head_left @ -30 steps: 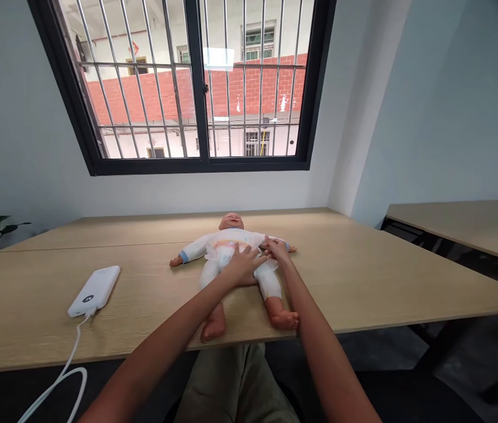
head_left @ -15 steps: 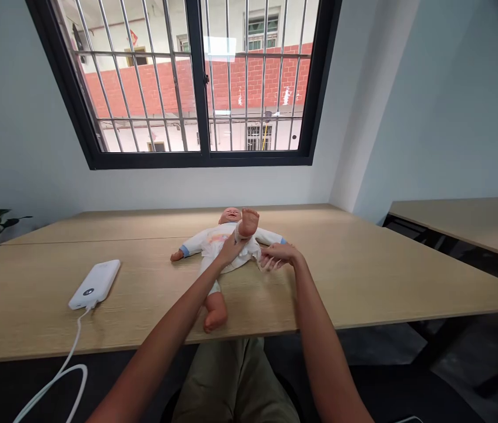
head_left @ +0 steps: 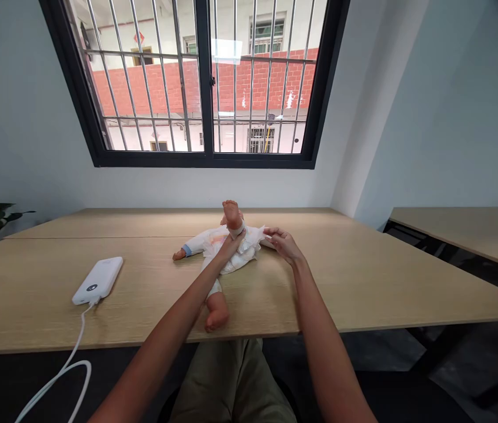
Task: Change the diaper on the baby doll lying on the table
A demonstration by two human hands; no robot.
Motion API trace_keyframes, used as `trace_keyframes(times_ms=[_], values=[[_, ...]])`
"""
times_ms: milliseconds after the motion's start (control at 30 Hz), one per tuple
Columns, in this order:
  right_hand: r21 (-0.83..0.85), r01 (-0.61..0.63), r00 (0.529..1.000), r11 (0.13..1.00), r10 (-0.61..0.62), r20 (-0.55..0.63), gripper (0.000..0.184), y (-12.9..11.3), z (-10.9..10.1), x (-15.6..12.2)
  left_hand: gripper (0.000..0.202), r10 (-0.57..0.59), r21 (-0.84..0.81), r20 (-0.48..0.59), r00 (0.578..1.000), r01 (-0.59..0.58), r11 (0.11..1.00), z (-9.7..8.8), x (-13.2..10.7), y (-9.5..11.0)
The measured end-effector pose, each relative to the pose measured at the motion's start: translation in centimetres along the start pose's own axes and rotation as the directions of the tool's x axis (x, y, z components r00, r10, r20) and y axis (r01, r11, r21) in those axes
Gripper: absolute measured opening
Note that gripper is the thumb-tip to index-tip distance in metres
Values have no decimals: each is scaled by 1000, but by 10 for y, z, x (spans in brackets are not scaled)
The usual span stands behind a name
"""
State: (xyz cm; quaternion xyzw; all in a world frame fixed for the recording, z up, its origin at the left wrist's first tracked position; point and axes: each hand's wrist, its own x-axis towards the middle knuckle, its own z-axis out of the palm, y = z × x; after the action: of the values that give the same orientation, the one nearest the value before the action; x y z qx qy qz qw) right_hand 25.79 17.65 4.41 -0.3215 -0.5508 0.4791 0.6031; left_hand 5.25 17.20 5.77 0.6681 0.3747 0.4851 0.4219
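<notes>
gripping a baby doll (head_left: pixel 213 244) by the ankle (head_left: pixel 236 228), head-away, left hand (head_left: pixel 230 247) closed, right hand (head_left: pixel 284 244) seemingly open

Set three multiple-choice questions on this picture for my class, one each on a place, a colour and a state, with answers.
1. Where does the white power bank lie?
A) on the table, left of the baby doll
B) on the windowsill
C) in the person's lap

2. What colour is the doll's sleeve cuff?
A) red
B) yellow
C) blue

3. What is the left hand doing?
A) resting on the power bank
B) holding up the doll's leg
C) gripping a window bar

Answers:
1 A: it sits on the tabletop beside the doll.
2 C: a blue band ends the sleeve.
3 B: the hand wraps the leg, foot upward.
</notes>
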Motion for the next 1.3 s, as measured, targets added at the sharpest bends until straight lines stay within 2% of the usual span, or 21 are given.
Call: trace_keyframes(times_ms=[67,167,233,433,533,633,733,800,900,1000,1067,1133,1200,1300], values=[[-139,-20,997,990,30,69,24,3,2,0,39,8,-58,-10,1000,-9,998,0,-2,1],[-279,0,989,960,41,142,36,6,6,-1,41,21,-75,-18,1000,-22,997,0,-3,2],[-310,5,988,951,42,146,40,9,6,0,39,24,-56,-39,999,-26,998,0,-3,3],[-326,109,988,939,-65,142,31,17,-3,6,37,20,-87,-86,996,-28,996,0,-3,3],[-245,162,986,956,-149,70,31,19,-8,7,43,1,-182,-77,997,-15,983,-4,-2,-1],[-203,187,971,961,-212,-109,35,19,-12,7,53,-34,-263,-74,997,14,965,-11,1,-9],[-192,195,948,962,-235,-215,37,17,-12,6,62,-69,-232,-66,995,52,971,-18,5,-16],[-181,222,949,958,-255,-186,35,12,-10,3,65,-65,-191,-50,997,55,980,-20,6,-17],[-188,252,962,949,-267,-63,31,-1,-4,-1,65,-35,-152,-35,999,30,988,-20,3,-12],[-246,246,969,937,-232,87,31,-10,3,-4,61,-26,-118,-44,999,21,993,-17,-1,-5],[-315,238,969,919,-201,144,32,-11,7,-3,56,-28,-153,-23,999,24,988,-14,-3,-3],[-434,230,972,871,-185,144,31,-5,9,-1,53,-26,-219,26,999,31,975,-11,-4,-3],[-583,215,976,784,-183,115,29,3,11,1,50,-23,-257,73,997,41,966,-9,-6,-5],[-719,180,981,672,-175,82,27,17,13,3,45,-12,-250,129,992,44,967,-9,-8,-7]])
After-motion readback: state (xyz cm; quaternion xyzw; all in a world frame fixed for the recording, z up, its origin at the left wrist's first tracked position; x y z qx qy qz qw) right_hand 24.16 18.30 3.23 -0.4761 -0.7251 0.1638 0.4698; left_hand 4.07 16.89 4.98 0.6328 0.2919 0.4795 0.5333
